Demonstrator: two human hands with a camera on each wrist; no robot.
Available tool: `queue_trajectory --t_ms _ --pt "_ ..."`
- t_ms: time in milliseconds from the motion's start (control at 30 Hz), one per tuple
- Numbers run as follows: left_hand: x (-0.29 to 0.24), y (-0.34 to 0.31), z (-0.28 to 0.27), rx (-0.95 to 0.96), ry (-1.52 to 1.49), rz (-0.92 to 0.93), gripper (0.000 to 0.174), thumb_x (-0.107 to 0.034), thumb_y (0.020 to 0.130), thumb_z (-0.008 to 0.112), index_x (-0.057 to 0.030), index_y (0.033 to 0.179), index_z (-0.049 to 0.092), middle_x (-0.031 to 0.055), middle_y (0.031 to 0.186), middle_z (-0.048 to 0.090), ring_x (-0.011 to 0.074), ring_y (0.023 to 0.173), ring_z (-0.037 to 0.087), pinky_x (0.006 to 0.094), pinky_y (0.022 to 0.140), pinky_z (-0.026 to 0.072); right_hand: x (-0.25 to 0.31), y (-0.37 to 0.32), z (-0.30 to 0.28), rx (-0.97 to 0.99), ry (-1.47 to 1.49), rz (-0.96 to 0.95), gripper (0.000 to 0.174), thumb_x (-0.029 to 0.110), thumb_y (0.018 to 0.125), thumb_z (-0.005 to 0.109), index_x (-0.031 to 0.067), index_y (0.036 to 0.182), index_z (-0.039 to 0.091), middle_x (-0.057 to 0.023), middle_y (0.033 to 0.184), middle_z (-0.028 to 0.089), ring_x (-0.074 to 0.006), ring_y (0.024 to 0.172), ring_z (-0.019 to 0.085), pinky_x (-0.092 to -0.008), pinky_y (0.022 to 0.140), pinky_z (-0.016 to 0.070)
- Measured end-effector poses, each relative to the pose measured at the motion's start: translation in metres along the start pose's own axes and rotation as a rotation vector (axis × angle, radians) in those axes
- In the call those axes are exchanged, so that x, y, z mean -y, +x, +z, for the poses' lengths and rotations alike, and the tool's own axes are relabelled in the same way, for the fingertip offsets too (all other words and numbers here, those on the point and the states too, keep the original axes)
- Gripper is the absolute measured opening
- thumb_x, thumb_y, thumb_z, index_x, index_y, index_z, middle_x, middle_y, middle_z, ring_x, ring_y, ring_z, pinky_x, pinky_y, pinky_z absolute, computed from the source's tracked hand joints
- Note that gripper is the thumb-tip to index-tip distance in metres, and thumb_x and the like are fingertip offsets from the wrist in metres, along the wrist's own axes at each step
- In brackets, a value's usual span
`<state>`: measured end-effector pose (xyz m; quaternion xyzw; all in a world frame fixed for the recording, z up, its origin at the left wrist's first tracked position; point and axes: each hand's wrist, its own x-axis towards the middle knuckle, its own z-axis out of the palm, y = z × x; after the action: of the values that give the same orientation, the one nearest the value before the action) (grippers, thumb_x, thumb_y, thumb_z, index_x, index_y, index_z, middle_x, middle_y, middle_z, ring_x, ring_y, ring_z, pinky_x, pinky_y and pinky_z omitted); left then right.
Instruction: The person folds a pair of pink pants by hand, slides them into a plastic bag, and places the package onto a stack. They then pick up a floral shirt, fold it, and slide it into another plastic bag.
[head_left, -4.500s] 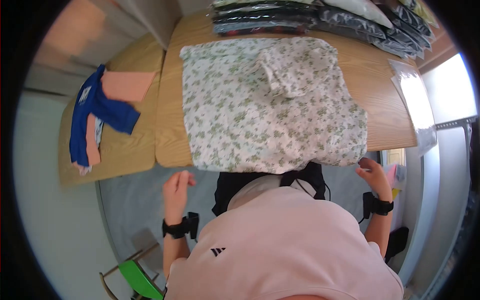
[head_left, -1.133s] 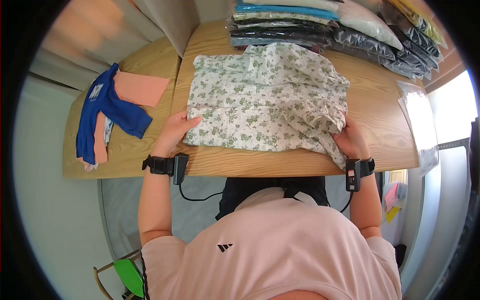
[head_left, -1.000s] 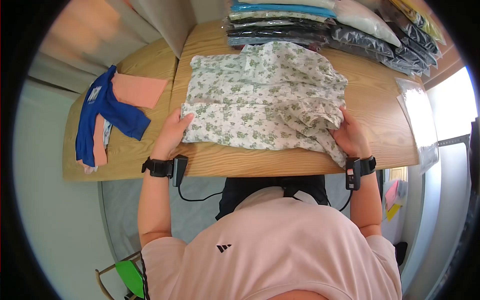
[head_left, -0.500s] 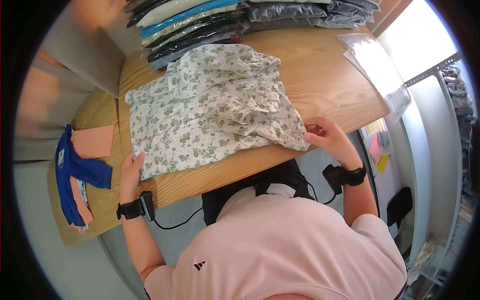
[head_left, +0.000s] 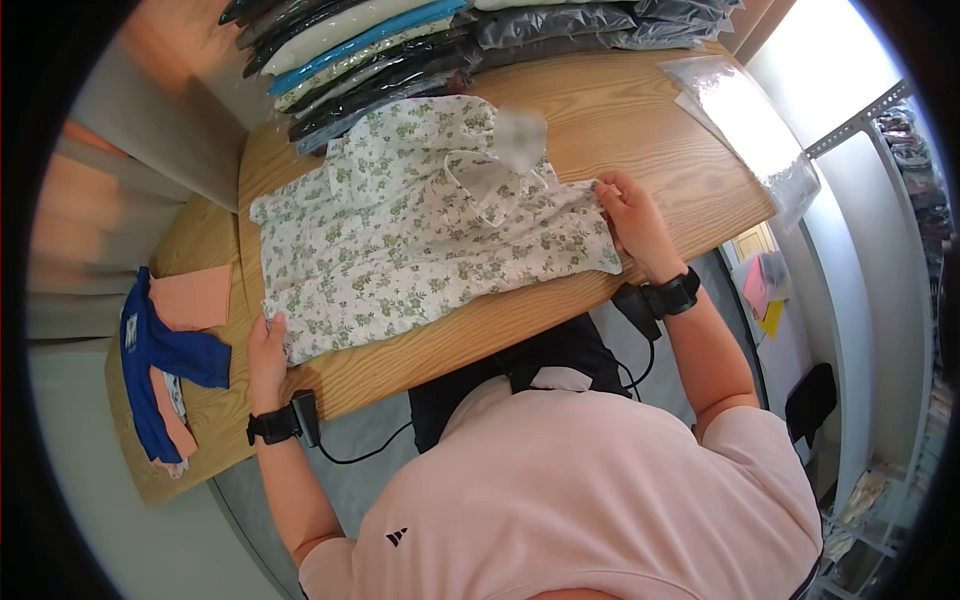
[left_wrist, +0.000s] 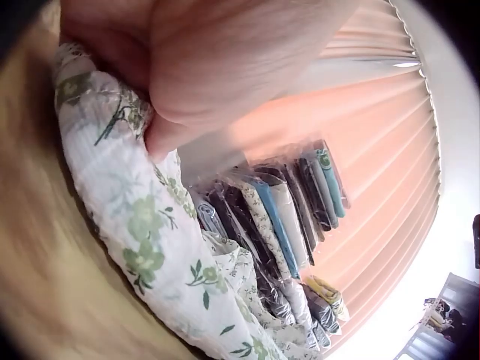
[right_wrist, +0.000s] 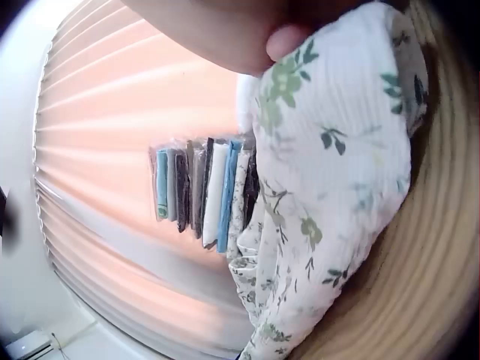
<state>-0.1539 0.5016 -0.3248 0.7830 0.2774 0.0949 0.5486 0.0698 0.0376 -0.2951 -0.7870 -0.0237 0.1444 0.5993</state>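
A white floral garment (head_left: 420, 240), printed with small green sprigs, lies across the middle of the wooden table (head_left: 650, 110). It is partly folded, with rumpled layers heaped toward its far side (one patch there is too blurred to read). Its near hem runs roughly along the table's front edge, with a strip of bare wood between them. A row of bagged clothes (head_left: 400, 45) just meets its far edge. Bare wood opens to the right, as far as a clear plastic bag (head_left: 745, 115). A blue garment (head_left: 160, 360) lies well apart on the left. The left hand (head_left: 267, 350) sits at the near left corner, its fingers curled onto the rolled cloth edge (left_wrist: 150, 247). The right hand (head_left: 632, 218) is at the right edge, its fingers bent and pinching a fold of the fabric (right_wrist: 330, 187).
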Motion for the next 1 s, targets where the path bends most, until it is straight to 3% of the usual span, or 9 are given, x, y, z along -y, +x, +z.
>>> queue_trajectory --t_ms 133,233,300,433,500,733,833,900,1000 --pt "-0.005 0.000 0.000 -0.004 0.124 -0.027 0.033 -0.027 0.097 0.049 0.0030 0.106 0.056 0.0025 0.090 0.059 0.0089 0.078 0.051 0.0234 0.072 0.0422 0.004 -0.014 -0.004 -0.029 0.141 -0.024 0.022 0.023 0.090 0.060 0.0012 0.094 0.059 -0.0047 0.065 0.058 -0.0083 0.051 0.047 -0.0232 0.047 0.0368" --pt "-0.012 -0.003 0.002 -0.017 0.155 -0.021 0.031 -0.028 0.096 0.049 0.0023 0.102 0.056 0.0014 0.085 0.057 0.0089 0.075 0.049 0.0237 0.069 0.0414 0.001 -0.029 -0.010 0.028 -0.266 -0.157 0.021 0.020 0.088 0.063 -0.0006 0.091 0.062 0.0001 0.068 0.057 -0.0025 0.052 0.042 -0.0214 0.047 0.0339" --pt "-0.012 -0.003 0.003 -0.018 0.186 -0.012 0.031 -0.028 0.096 0.050 0.0018 0.099 0.056 0.0009 0.082 0.056 0.0088 0.074 0.048 0.0240 0.067 0.0408 0.013 -0.040 -0.014 0.264 -0.410 0.007 0.019 0.016 0.082 0.068 -0.0018 0.088 0.066 0.0010 0.069 0.058 -0.0032 0.055 0.044 -0.0217 0.050 0.0353" --pt "-0.007 0.000 0.000 -0.009 0.121 -0.053 0.031 -0.028 0.096 0.049 0.0018 0.101 0.056 0.0013 0.085 0.057 0.0088 0.075 0.049 0.0235 0.069 0.0412 0.017 -0.039 -0.012 0.175 -0.215 0.233 0.015 0.009 0.082 0.067 -0.0022 0.091 0.067 0.0013 0.071 0.059 -0.0050 0.065 0.050 -0.0219 0.060 0.0412" --pt "-0.001 0.001 -0.005 -0.017 0.148 -0.084 0.031 -0.027 0.097 0.049 0.0020 0.103 0.056 0.0017 0.088 0.058 0.0088 0.077 0.050 0.0231 0.071 0.0418 0.003 -0.035 -0.009 0.061 -0.041 -0.292 0.013 0.007 0.080 0.067 -0.0007 0.090 0.069 0.0040 0.064 0.052 -0.0056 0.062 0.046 -0.0232 0.057 0.0385" --pt "-0.001 -0.007 0.002 -0.060 -0.063 -0.024 0.028 -0.025 0.096 0.050 0.0022 0.088 0.054 0.0007 0.079 0.054 0.0081 0.072 0.044 0.0240 0.065 0.0389 -0.025 -0.035 -0.028 0.329 -0.010 -0.198 0.011 0.007 0.080 0.067 -0.0013 0.078 0.061 0.0037 0.070 0.053 -0.0058 0.064 0.045 -0.0219 0.058 0.0370" --pt "0.010 -0.005 -0.009 -0.066 0.051 -0.017 0.028 -0.025 0.096 0.051 0.0017 0.087 0.054 0.0024 0.077 0.055 0.0097 0.070 0.044 0.0246 0.065 0.0393 -0.029 -0.040 -0.021 0.179 -0.210 -0.199 0.018 0.007 0.078 0.070 -0.0001 0.073 0.054 0.0027 0.071 0.051 -0.0058 0.062 0.042 -0.0222 0.057 0.0363" --pt "0.006 -0.007 -0.008 -0.099 0.153 0.015 0.028 -0.025 0.095 0.052 0.0012 0.086 0.053 0.0038 0.075 0.055 0.0109 0.069 0.045 0.0248 0.065 0.0395 -0.029 -0.043 -0.012 -0.026 -0.310 -0.395 0.019 0.005 0.076 0.072 0.0012 0.077 0.054 0.0024 0.068 0.049 -0.0054 0.060 0.040 -0.0220 0.054 0.0353" --pt "-0.012 -0.019 -0.001 -0.111 0.620 0.051 0.023 -0.021 0.093 0.055 0.0002 0.086 0.052 0.0068 0.072 0.054 0.0145 0.068 0.049 0.0255 0.065 0.0405 -0.031 -0.047 -0.006 -0.126 -0.142 -0.229 0.023 0.004 0.074 0.073 0.0023 0.086 0.054 0.0026 0.065 0.049 -0.0051 0.058 0.042 -0.0213 0.053 0.0355"
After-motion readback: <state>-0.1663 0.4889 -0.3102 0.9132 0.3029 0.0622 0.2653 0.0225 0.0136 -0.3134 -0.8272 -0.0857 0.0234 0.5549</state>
